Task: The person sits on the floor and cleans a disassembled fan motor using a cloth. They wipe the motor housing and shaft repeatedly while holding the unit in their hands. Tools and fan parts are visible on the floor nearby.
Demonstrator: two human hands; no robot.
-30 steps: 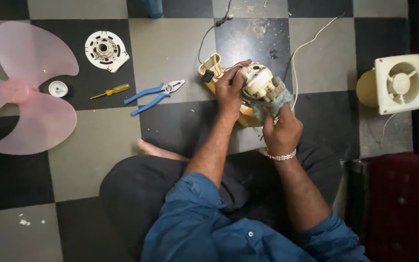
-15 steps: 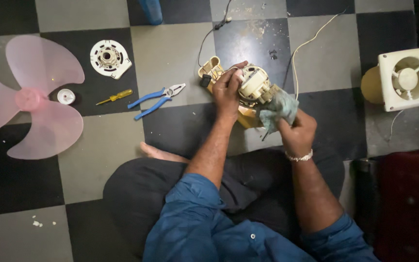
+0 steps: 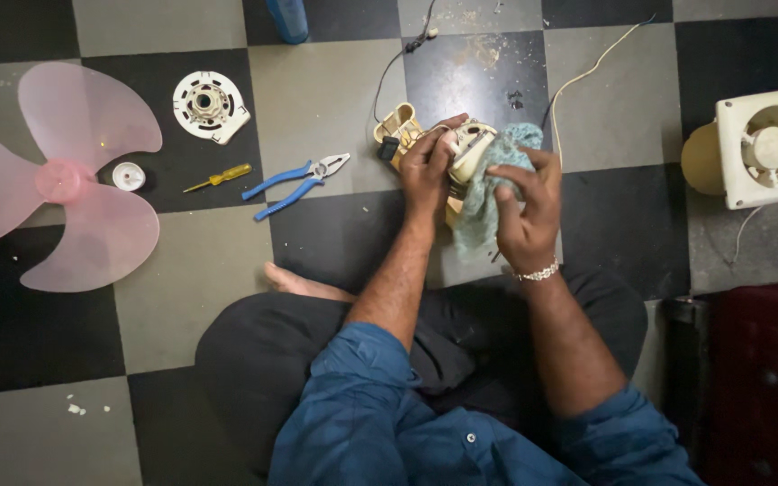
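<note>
Wiping step: left hand [image 3: 425, 166] grips the fan motor [image 3: 465, 153], right hand [image 3: 524, 211] fingers closed on the cloth [image 3: 483, 211]; next, turning it calls for a steady hold

Both hands raised together ahead, left hand [image 3: 427, 165] fingers curled gripping, right hand [image 3: 527, 203] palm pressing (bracelet on wrist), forearms converging.
</note>
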